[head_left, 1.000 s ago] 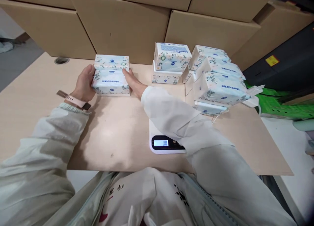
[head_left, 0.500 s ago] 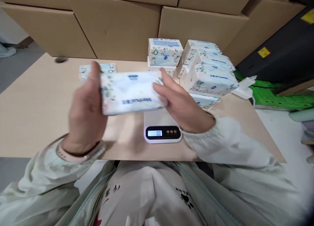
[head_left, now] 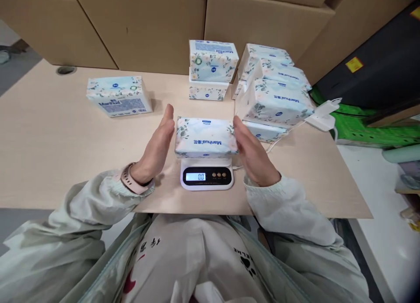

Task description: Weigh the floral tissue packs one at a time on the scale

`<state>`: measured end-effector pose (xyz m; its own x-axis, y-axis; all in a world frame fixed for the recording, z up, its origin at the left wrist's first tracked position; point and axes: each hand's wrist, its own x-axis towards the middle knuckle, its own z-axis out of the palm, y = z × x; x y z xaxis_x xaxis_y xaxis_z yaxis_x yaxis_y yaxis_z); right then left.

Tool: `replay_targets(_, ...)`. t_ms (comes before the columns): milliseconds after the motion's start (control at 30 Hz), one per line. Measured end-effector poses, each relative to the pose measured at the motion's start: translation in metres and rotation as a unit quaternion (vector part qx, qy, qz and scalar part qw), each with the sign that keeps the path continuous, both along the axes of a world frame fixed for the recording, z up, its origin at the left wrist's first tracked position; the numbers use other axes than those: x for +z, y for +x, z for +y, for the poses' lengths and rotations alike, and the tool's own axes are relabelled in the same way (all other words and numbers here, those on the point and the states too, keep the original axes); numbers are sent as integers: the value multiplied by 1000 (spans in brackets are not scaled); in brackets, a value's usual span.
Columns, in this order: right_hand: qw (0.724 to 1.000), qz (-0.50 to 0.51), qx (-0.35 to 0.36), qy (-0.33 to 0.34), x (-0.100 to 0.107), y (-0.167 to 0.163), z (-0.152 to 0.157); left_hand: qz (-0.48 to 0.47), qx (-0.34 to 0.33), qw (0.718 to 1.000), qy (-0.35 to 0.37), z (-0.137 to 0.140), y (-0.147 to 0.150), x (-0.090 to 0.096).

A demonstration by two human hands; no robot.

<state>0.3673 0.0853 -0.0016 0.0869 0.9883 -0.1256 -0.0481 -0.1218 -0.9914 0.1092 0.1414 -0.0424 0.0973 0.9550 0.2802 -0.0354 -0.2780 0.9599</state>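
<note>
A pack of tissues (head_left: 206, 137), white and pale blue with a floral print, sits over the platform of a small white digital scale (head_left: 206, 187). The scale's lit display reads 0.0. My left hand (head_left: 155, 147) is beside the pack's left end, flat, its fingers straight, with a narrow gap between them. At the right end my right hand (head_left: 254, 152) has its fingers stretched out along the pack's side; whether they touch it I cannot tell. Most of the scale's platform is hidden under the pack.
One tissue pack (head_left: 120, 97) stands alone at the left of the table (head_left: 82, 163). Two stacked packs (head_left: 213, 64) are behind the scale, and several more (head_left: 277, 97) are piled at the right, near a white power strip (head_left: 323, 117). Cardboard boxes (head_left: 147, 27) line the back.
The tissue pack has come down from mid-air onto the scale, moving right and toward me. My left hand has come away from it, and my right hand's grip has straightened out.
</note>
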Motion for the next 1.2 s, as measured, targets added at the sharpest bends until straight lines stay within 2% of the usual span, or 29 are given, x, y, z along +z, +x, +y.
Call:
replay_targets(100, 978, -67, -118, 159, -20, 6, -4, -6, 15, 1000, -2, -1, -20, -5)
replay_targets(133, 963, -89, -161, 197, -26, 8, -5, -16, 26, 1000, 2, -1, -25, -6)
replay_targets(200, 939, -128, -222, 229, -34, 13, -7, -39, 37, 999, 4, -4, -32, -9)
replay_targets(300, 922, -161, -270, 225, -40, 18, -5, -56, 24, 998, -15, -10, -35, -8)
replay_targets(433, 914, -151, -294, 235, -41, 21, -1, -54, 32, 997, -49, -19, -30, 1)
replay_targets(667, 908, -149, -291, 262, -40, 20, -3, -46, 60, 995, -67, -26, -21, 14)
replay_targets(933, 907, -118, -312, 258, -35, 16, -3, -42, 74, 993, -82, -25, -19, 14)
replay_targets(1200, 910, -160, -298, 238, -36, 17, -6, -46, 73, 994, -62, -25, -18, 12)
